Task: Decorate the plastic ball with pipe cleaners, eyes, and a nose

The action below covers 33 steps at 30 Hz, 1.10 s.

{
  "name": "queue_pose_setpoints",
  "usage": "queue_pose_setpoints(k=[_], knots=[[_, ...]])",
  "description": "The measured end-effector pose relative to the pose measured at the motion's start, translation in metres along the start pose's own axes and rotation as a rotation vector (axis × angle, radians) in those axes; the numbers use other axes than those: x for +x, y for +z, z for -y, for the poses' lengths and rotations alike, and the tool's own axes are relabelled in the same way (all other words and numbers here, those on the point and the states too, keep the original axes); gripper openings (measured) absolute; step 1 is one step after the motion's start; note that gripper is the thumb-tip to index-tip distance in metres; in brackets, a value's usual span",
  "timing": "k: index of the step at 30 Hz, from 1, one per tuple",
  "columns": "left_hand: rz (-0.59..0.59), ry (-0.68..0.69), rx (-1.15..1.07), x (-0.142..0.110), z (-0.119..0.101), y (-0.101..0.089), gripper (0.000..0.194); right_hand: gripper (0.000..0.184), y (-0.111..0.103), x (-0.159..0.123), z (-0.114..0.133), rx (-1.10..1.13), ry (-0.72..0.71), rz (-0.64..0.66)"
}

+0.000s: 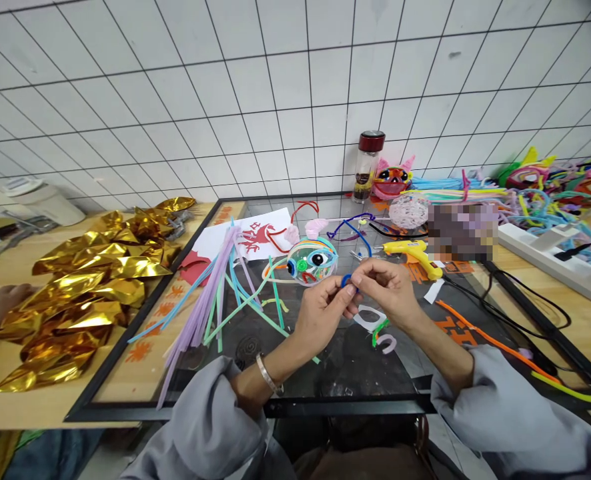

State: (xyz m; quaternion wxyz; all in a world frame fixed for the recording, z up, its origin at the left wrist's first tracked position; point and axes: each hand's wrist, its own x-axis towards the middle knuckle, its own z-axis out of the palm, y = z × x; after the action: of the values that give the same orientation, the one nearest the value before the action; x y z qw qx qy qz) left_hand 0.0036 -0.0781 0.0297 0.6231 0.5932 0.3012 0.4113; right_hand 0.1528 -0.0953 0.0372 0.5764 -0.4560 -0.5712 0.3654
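Between my two hands is a small blue pipe cleaner (346, 281) bent into a ring. My left hand (323, 308) pinches it from the left, and my right hand (386, 285) grips it from the right, fingertips close together. Just behind my left hand sits a clear round ornament (313, 261) wrapped in coloured pipe cleaners, with big eyes and pink tufts. Under my hands lie a white oval loop (369, 319) and a short green and lilac curled piece (386, 341). A yellow glue gun (411, 255) rests behind my right hand.
A bundle of lilac, blue and green pipe cleaners (203, 313) lies left on the black-framed glass (325, 405). Gold foil pieces (85, 293) and another person's hand (3, 307) are further left. A glass bottle (365, 170) and a white power strip (555, 260) stand right.
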Motion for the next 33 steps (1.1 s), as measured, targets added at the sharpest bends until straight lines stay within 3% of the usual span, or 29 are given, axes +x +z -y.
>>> queue_pose_setpoints(k=[3, 7, 9, 11, 13, 18, 26, 29, 33], knots=[[-0.002, -0.027, -0.021, 0.001, 0.003, 0.0, 0.044, 0.038, -0.014, 0.005, 0.001, -0.304, -0.125, -0.045], [0.004, -0.061, -0.059, 0.003, 0.009, -0.001, 0.045, 0.035, -0.06, 0.019, -0.005, -0.573, -0.166, -0.387], [0.015, -0.074, -0.075, 0.003, 0.012, 0.0, 0.044, 0.031, -0.084, 0.023, -0.009, -1.048, -0.044, -0.546], [0.026, -0.083, -0.09, 0.002, 0.013, 0.001, 0.043, 0.039, -0.099, 0.025, -0.014, -1.39, 0.168, -0.467], [0.035, -0.094, -0.106, 0.0, 0.012, 0.003, 0.043, 0.05, -0.104, 0.025, -0.018, -1.55, 0.367, -0.34], [0.044, -0.145, -0.155, -0.004, 0.011, 0.006, 0.047, 0.058, -0.1, 0.029, -0.026, -1.529, 0.623, -0.178], [0.045, -0.184, -0.23, -0.003, 0.013, 0.008, 0.046, 0.048, -0.112, 0.038, -0.035, -1.366, 0.701, -0.29], [0.052, -0.203, -0.282, -0.003, 0.011, 0.01, 0.049, 0.049, -0.116, 0.039, -0.031, -1.275, 0.661, -0.395], [0.06, -0.254, -0.393, -0.002, 0.008, 0.009, 0.053, 0.045, -0.117, 0.035, -0.022, -1.161, 0.442, -0.584]])
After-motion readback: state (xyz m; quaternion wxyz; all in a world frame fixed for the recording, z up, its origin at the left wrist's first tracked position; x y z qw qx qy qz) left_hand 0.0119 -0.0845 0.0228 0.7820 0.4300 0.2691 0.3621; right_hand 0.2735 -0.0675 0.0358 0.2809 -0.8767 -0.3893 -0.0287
